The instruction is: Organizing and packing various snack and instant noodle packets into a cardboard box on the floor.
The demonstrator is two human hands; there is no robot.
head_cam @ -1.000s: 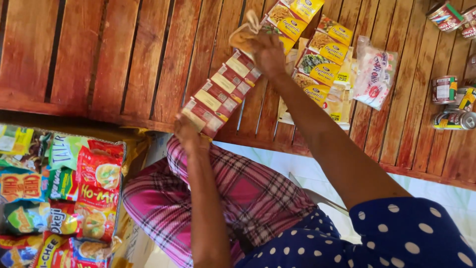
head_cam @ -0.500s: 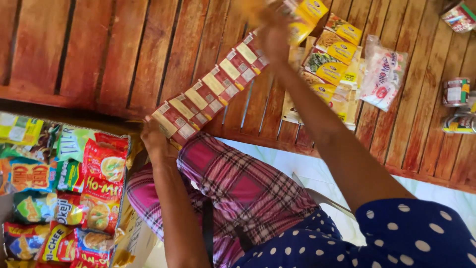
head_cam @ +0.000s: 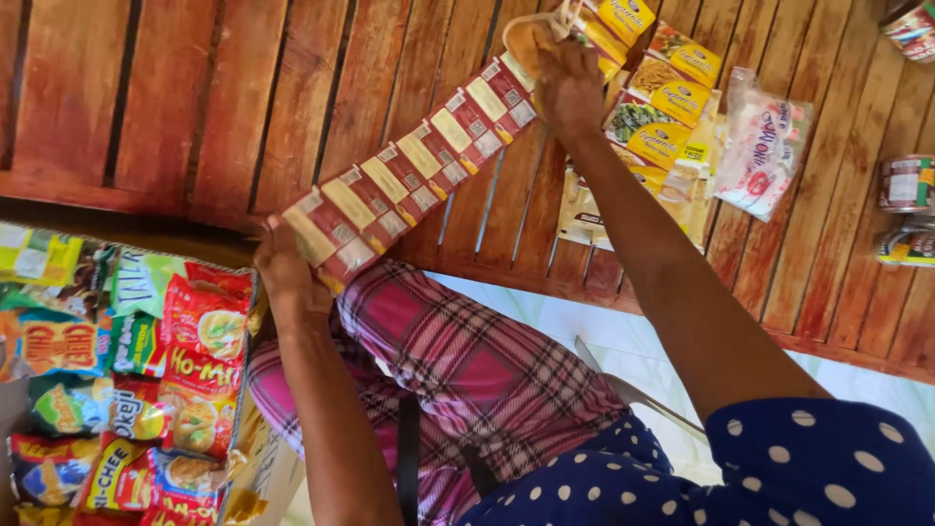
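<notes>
A long strip of joined red and cream sachets (head_cam: pixel 414 161) stretches diagonally over the red wooden slat table (head_cam: pixel 175 107). My left hand (head_cam: pixel 284 273) grips its lower end near the table's front edge. My right hand (head_cam: pixel 568 78) holds the upper end at the top, beside a pile of yellow and red packets (head_cam: pixel 672 97). The strip is pulled nearly straight between both hands. Below it lies my lap in pink plaid cloth (head_cam: pixel 467 360).
An open box of colourful snack and noodle packets (head_cam: pixel 127 370) stands at the lower left. A clear bag with red print (head_cam: pixel 765 146) lies right of the yellow packets. Small tins (head_cam: pixel 906 209) sit at the right edge. Pale floor tiles show beneath the table.
My left hand has drawn the strip's lower end down and leftward, so more sachets now show and the strip is longer. My right hand stays at the top end.
</notes>
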